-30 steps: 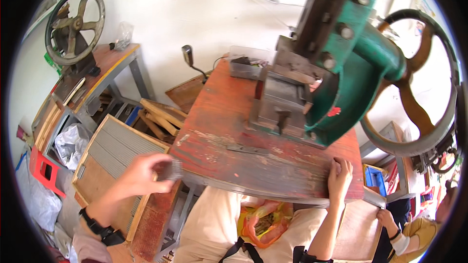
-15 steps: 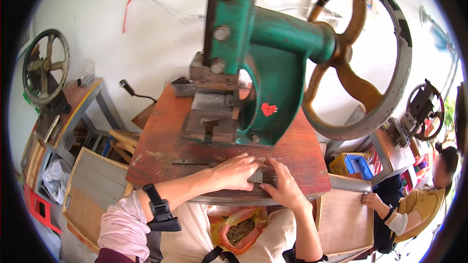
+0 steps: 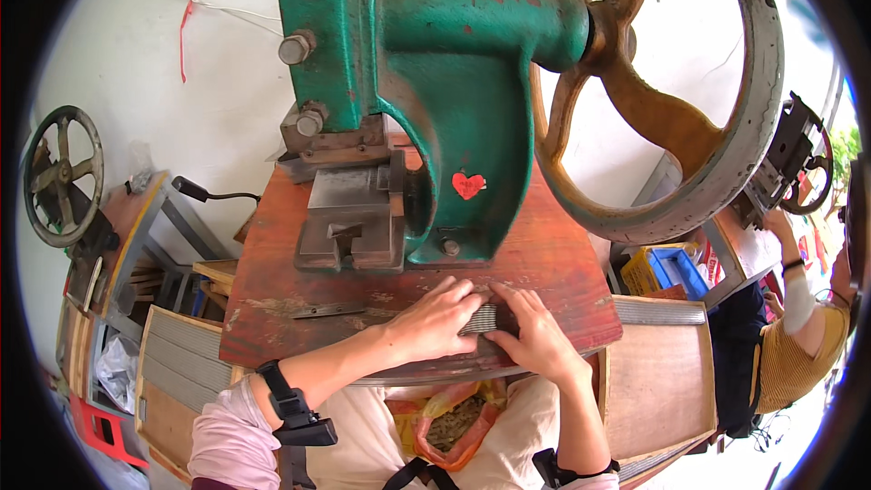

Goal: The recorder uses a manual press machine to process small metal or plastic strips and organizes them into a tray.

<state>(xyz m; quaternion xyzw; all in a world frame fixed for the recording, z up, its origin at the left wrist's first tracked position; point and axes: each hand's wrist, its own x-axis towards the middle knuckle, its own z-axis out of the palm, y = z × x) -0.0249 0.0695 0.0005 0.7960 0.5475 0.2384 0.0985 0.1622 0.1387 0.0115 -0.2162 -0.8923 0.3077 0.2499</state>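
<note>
One grey stack of thin strips is at the near side of the red table, its ends pinched by the left hand and the right hand. A flat metal bar lies left; a green press stands farther back.

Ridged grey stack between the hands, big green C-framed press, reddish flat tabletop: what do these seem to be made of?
Ridged grey stack: probably metal strips, dull finish; thin parallel edges suggest it.
Big green C-framed press: likely cast metal, glossy paint; chips and rust-coloured patches show.
Reddish flat tabletop: looks like wood, worn red paint or stain; streaky grain and pale scrapes show.
</note>
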